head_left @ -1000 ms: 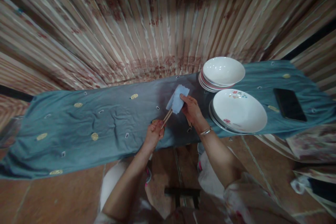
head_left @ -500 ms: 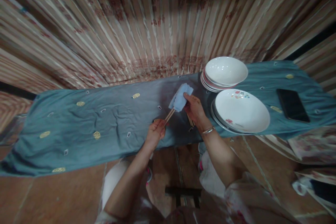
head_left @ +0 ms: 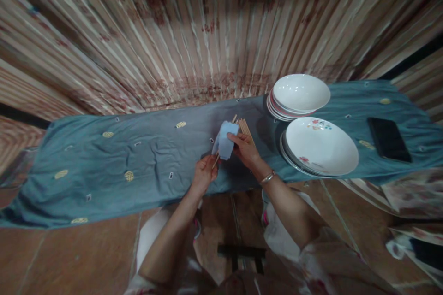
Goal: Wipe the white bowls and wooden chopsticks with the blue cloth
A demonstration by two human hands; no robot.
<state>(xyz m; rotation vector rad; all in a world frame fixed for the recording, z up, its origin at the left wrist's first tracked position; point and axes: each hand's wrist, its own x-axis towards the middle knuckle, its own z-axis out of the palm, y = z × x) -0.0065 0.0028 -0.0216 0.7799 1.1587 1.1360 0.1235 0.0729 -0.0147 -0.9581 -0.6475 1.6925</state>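
My left hand (head_left: pixel 205 171) is closed on the lower ends of a pair of chopsticks (head_left: pixel 216 162), held at a slant above the cloth-covered table. A light blue cloth (head_left: pixel 227 142) is wrapped around their middle, and the tips stick out past its upper edge. Pinched in my right hand (head_left: pixel 245 148), with the thumb on top, is that blue cloth. More wooden chopsticks (head_left: pixel 245 127) lie on the table just beyond my right hand, which partly covers them. A silver bracelet (head_left: pixel 268 177) circles my right wrist.
Right of my hands stand a stack of white plates (head_left: pixel 321 145) with flowers and, behind it, a stack of white bowls (head_left: pixel 301 93). A black phone (head_left: pixel 389 139) lies farther right on the teal tablecloth (head_left: pixel 93 166). A pleated curtain (head_left: pixel 221 46) hangs behind the table.
My right hand and the blue cloth have slid down the chopsticks toward my left hand. The upper tips now show, and the chopsticks on the table are more exposed.
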